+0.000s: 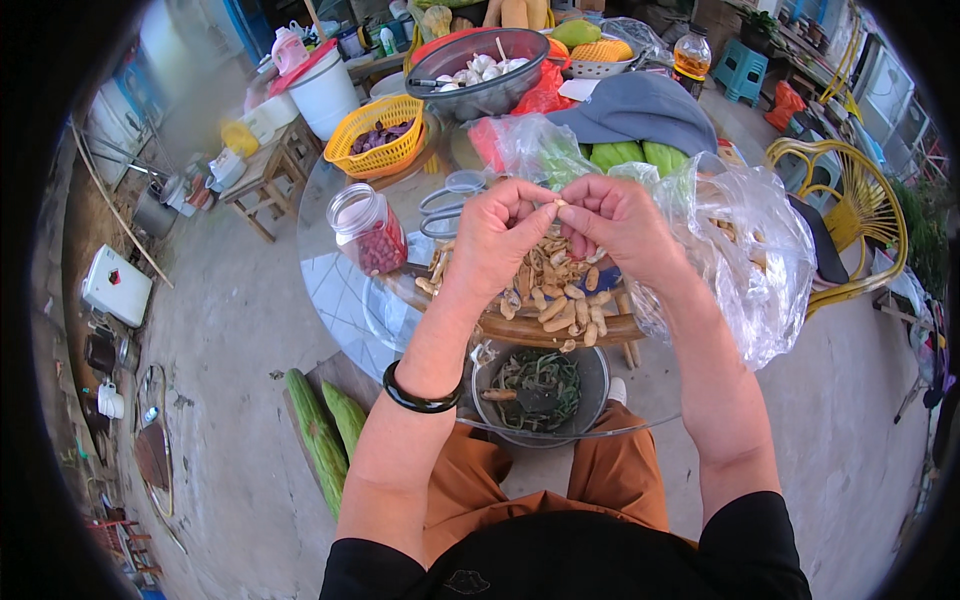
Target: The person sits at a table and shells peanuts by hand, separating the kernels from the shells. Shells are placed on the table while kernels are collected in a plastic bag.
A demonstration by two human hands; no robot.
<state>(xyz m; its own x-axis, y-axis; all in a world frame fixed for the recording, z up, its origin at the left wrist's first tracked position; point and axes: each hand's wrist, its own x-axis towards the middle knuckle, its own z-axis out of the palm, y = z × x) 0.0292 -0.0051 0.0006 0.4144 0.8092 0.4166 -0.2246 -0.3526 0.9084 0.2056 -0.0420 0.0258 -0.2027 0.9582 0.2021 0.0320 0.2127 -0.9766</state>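
Both of my hands meet above a glass table, pinching one peanut [561, 202] between thumbs and forefingers. My left hand [502, 232] comes in from the left, with a dark bangle on that forearm. My right hand [619, 221] holds the peanut's other side, its remaining fingers curled. Below them lies a pile of unshelled peanuts [559, 311], partly hidden by the hands. To the left stands an open clear jar [367, 229] partly filled with red peanut kernels. A clear plastic bag [739, 247] with more peanuts inside rests beside my right forearm.
Behind the pile are scissors [442, 212], a yellow basket [375, 136] of dark pods, a basin [480, 82] of garlic and a grey cap [637, 112]. Under the glass edge [637, 429] sits a bucket [596, 390] with green scraps. Long green gourds [315, 427] lie at lower left.
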